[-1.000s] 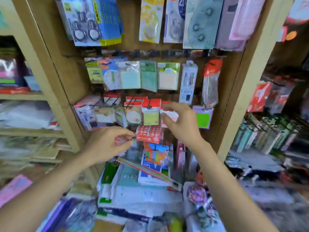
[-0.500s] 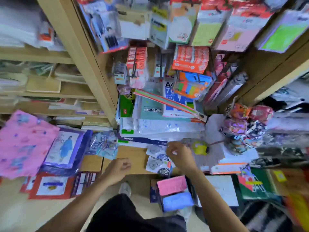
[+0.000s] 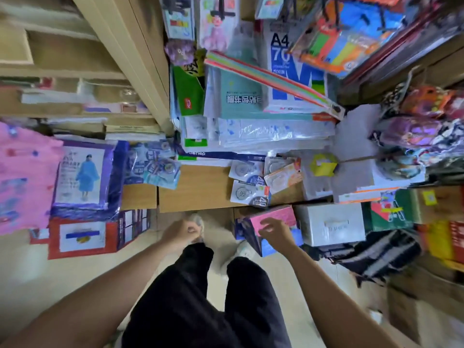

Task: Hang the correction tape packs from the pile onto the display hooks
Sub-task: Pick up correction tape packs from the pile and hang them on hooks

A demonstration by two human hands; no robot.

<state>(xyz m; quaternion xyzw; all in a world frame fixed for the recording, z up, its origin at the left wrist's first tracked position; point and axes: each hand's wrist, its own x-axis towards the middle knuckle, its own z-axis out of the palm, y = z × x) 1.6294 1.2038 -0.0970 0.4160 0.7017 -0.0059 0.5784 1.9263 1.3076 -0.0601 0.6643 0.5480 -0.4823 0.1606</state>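
A small pile of correction tape packs (image 3: 253, 183) lies on the wooden counter (image 3: 200, 192), white and blue cards with round tape wheels, one orange-backed. My right hand (image 3: 275, 231) hovers below the pile over a pink box (image 3: 273, 216), fingers loosely curled and holding nothing. My left hand (image 3: 182, 232) hangs lower left of the pile with curled fingers; nothing shows in it. The display hooks with hanging packets (image 3: 221, 18) are at the top edge, mostly out of frame.
Stacks of A4 paper (image 3: 288, 79) and plastic-wrapped sheets (image 3: 251, 134) fill the shelf behind the counter. Blue tape packets (image 3: 155, 164) and a raincoat pack (image 3: 85, 177) lie left. A white box (image 3: 331, 223) and colourful bags (image 3: 411, 129) sit right. My dark trousers (image 3: 200, 297) are below.
My view has swung down from the hooks to the counter. Both hands dropped from the hanging packs; the right hand touched the pile, then drew back toward me.
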